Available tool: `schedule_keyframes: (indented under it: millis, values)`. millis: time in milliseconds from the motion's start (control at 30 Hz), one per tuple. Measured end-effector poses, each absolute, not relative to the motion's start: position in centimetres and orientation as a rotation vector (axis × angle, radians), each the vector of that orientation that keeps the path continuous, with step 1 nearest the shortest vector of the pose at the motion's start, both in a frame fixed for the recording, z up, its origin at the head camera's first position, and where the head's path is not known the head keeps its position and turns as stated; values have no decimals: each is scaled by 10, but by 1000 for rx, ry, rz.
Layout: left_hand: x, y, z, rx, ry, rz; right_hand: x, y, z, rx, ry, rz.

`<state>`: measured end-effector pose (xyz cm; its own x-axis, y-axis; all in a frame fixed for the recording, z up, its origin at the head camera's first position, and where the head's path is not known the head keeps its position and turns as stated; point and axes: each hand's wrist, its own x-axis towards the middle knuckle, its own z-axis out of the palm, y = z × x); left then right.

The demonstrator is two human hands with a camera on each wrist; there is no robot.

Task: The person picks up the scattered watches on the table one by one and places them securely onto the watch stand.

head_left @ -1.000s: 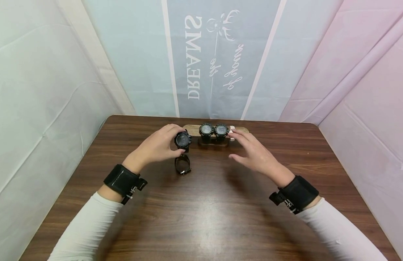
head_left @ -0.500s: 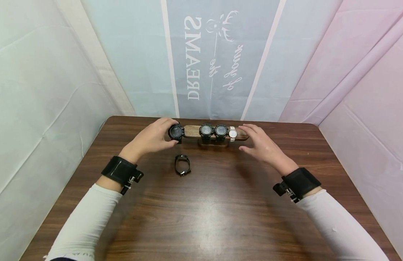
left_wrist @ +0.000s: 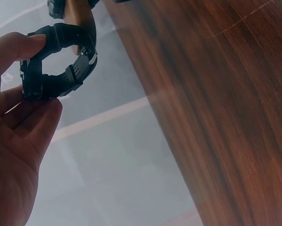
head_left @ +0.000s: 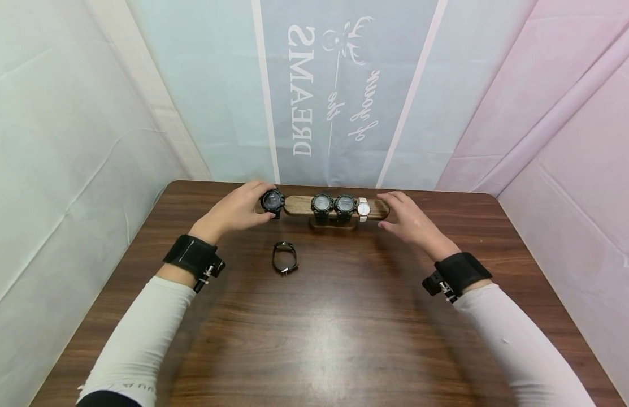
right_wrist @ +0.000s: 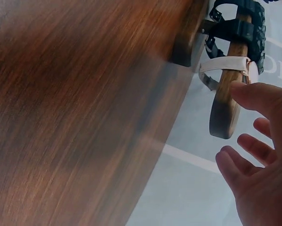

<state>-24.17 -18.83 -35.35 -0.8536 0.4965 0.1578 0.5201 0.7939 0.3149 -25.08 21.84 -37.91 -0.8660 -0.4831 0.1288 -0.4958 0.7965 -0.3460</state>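
Note:
My left hand (head_left: 236,210) pinches a black watch (head_left: 272,200) between thumb and fingers at the left end of a wooden watch stand (head_left: 298,206). The left wrist view shows its closed strap loop (left_wrist: 72,77) beside the bar's end; the loop looks hollow. Two black watches (head_left: 322,203) and a white-strapped watch (head_left: 363,209) sit around the bar. At the bar's right end is my right hand (head_left: 410,221), fingers spread and holding nothing. Its thumb (right_wrist: 254,97) overlaps the bar in the right wrist view; whether it touches I cannot tell.
Another black watch (head_left: 285,258) stands on its side on the brown wooden table (head_left: 314,328), in front of the stand. Behind the table's back edge hangs a light blue printed cloth (head_left: 345,164). White cloth walls (head_left: 80,169) flank the table.
My left hand has carried the black watch left and back to the bar's left end. My right hand has moved right, off the white-strapped watch, to the bar's right end.

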Motion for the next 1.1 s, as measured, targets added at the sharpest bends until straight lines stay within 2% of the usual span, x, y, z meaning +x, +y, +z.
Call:
schedule_keyframes:
  millis: [1100]
  values:
    - [-265, -183, -376, -838, -2968, -554, -262, 214, -390, 793, -2924, 555]
